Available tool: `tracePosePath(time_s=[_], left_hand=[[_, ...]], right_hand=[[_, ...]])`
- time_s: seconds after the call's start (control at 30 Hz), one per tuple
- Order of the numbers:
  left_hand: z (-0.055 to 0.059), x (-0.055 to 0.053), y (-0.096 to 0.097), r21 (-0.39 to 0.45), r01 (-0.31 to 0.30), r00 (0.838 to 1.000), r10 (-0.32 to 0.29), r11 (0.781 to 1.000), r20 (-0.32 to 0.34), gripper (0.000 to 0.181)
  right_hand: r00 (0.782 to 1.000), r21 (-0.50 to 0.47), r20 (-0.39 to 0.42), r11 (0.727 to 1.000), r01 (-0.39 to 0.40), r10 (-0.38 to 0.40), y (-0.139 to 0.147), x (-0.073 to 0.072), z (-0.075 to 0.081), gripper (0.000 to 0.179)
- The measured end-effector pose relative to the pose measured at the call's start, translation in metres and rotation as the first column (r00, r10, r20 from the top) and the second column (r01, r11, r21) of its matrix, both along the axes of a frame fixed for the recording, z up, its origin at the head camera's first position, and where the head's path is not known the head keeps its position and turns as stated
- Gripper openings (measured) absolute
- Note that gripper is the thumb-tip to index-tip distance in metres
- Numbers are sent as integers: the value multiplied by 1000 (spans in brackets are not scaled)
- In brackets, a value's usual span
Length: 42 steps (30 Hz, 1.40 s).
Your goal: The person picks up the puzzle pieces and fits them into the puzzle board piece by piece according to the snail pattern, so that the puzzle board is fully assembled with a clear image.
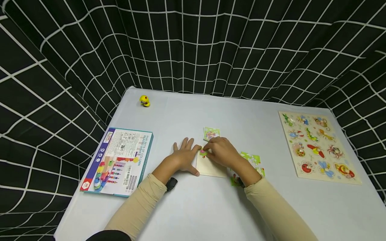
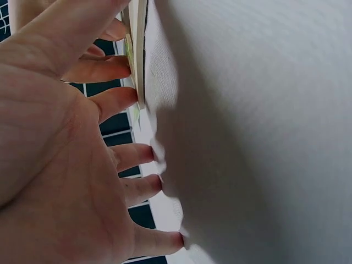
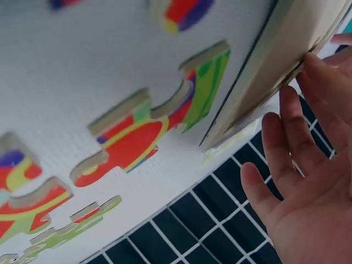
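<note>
Near the counter's (image 1: 187,207) left edge lay a flat white-and-blue cardboard box (image 1: 120,162), contents hidden. Mid-counter, my left fingers (image 1: 189,144), spread apart, touched a square pale wooden board (image 1: 211,169); my right fingers (image 1: 211,146) pinched a small green-and-pink puzzle piece (image 1: 203,153) at its far-left corner. Squaring it before pressing seemed wise.

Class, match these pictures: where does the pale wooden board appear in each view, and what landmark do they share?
Head: pale board, just below and right of centre.
Left wrist: pale board, edge-on at the top, left of centre.
Right wrist: pale board, slanting through the upper right.
Shared landmark: black grid cloth.
</note>
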<state>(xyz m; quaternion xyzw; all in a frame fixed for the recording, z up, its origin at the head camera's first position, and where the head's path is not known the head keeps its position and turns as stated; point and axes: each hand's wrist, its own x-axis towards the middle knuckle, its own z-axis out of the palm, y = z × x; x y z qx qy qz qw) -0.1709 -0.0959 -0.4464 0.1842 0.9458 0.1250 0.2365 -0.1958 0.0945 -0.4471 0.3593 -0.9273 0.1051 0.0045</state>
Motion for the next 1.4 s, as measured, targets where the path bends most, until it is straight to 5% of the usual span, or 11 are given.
tracePosePath(time_s=[0.23, 0.4, 0.57, 0.87, 1.4], left_hand=[[-3, 2, -10, 37, -37, 999, 37, 999, -6, 107], [-5, 9, -23, 49, -85, 996, 84, 995, 5, 106], [-7, 11, -25, 84, -86, 996, 86, 993, -3, 105], [-8, 10, -27, 87, -76, 997, 77, 993, -15, 103], [-7, 3, -5, 105, 6, 1000, -3, 994, -25, 104]], right_hand=[[999, 66, 36, 997, -32, 29, -10, 0, 9, 20], [981, -4, 172, 996, -93, 92, -8, -1, 13, 25], [979, -83, 201, 996, 23, -5, 24, 0, 14, 24], [974, 2, 112, 980, 199, -198, 89, 2, 12, 25], [951, -8, 110, 957, 290, -287, 126, 19, 3, 24]])
